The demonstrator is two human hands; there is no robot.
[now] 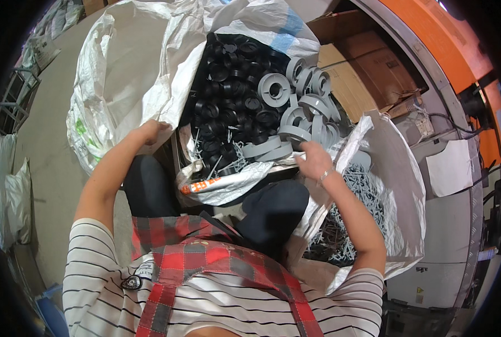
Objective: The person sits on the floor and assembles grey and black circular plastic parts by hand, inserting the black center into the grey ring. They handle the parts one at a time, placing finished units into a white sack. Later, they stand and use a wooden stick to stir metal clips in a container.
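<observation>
My left hand is closed at the edge of a large white woven sack, its fingers pinching the rim. My right hand is curled beside the near right edge of a bin of plastic parts; what its fingers hold is hidden. In front of me lies a heap of black round plastic parts. Grey flanged plastic rings are piled at its right side. Thin grey branching plastic pieces lie at the near end, by a folded white sack edge with orange print.
At my right stands an open white sack with many grey branching plastic pieces. Cardboard boxes sit at the far right, beside an orange and grey machine. More white sacks lie along the left.
</observation>
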